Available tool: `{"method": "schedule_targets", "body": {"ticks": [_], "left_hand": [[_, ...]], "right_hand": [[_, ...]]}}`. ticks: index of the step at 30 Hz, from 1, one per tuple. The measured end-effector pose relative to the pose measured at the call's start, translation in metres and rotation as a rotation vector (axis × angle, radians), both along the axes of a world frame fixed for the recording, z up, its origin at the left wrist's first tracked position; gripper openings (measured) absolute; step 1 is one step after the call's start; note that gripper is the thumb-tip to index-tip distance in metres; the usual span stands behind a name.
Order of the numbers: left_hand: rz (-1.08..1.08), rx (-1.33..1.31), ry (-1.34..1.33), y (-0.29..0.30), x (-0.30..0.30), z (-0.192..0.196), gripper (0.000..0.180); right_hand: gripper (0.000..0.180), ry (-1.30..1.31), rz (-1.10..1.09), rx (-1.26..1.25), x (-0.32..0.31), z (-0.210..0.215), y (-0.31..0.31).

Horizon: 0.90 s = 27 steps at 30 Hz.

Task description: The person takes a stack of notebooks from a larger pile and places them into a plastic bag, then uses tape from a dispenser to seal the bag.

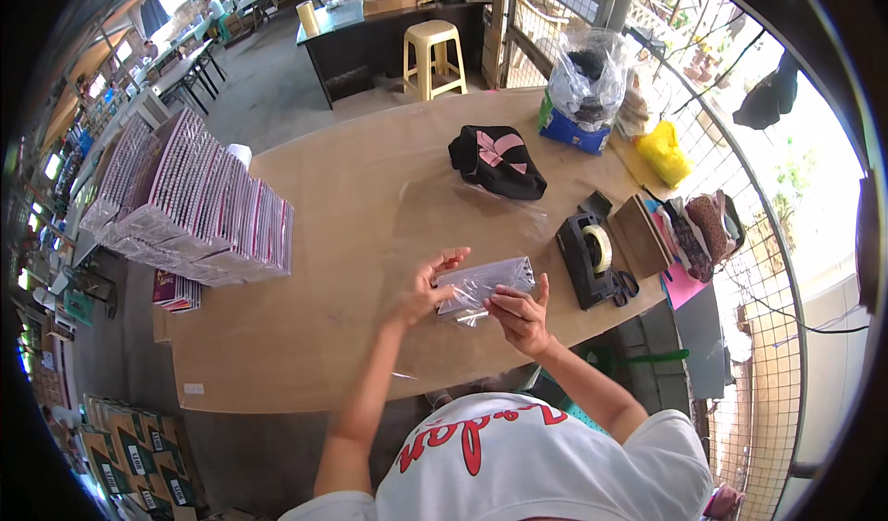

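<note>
A small bundle of spiral notebooks point(499, 273) in loose clear plastic wrap lies on the brown table in front of me. My left hand point(427, 290) is at the bundle's left end, its fingers apart and slightly blurred, the thumb against the plastic. On the near right side, my right hand point(521, 320) has its fingers bent together on the wrap, with one finger raised. Just right of it stands a black tape dispenser point(585, 260) with a roll of tape, and scissors point(625, 288) with dark handles lie close by. Shiny folds of the wrap show below the bundle.
Tall stacks of wrapped spiral notebooks point(199, 207) stand on the table's left. A black cloth bag with a pink bow point(499, 160) sits at the far side. Toward the right are a plastic bag point(583, 96), a yellow bag point(663, 154) and a brown box point(640, 236).
</note>
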<state>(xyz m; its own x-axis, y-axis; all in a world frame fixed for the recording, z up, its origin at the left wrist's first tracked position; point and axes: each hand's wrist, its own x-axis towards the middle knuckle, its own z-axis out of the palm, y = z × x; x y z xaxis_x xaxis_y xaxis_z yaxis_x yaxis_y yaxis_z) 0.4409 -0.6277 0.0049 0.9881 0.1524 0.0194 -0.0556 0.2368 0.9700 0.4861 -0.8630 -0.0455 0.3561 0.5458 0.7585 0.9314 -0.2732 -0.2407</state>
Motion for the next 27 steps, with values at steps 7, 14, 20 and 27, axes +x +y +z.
{"method": "schedule_targets", "body": {"ticks": [7,14,20,27], "left_hand": [[-0.609,0.913,0.138,0.013,0.054,0.062,0.06],[-0.439,1.296,0.034,-0.016,0.023,0.063,0.07],[-0.418,1.312,0.091,-0.03,0.026,0.073,0.069],[-0.393,1.299,0.067,-0.021,0.025,0.068,0.066]], "right_hand": [[0.051,-0.308,-0.021,-0.287,0.023,-0.044,-0.014],[0.044,0.089,-0.25,0.13,0.04,0.03,-0.078],[0.021,1.491,-0.646,0.02,0.147,-0.022,-0.213],[0.022,1.334,-0.739,0.121,0.099,-0.029,-0.218]]}}
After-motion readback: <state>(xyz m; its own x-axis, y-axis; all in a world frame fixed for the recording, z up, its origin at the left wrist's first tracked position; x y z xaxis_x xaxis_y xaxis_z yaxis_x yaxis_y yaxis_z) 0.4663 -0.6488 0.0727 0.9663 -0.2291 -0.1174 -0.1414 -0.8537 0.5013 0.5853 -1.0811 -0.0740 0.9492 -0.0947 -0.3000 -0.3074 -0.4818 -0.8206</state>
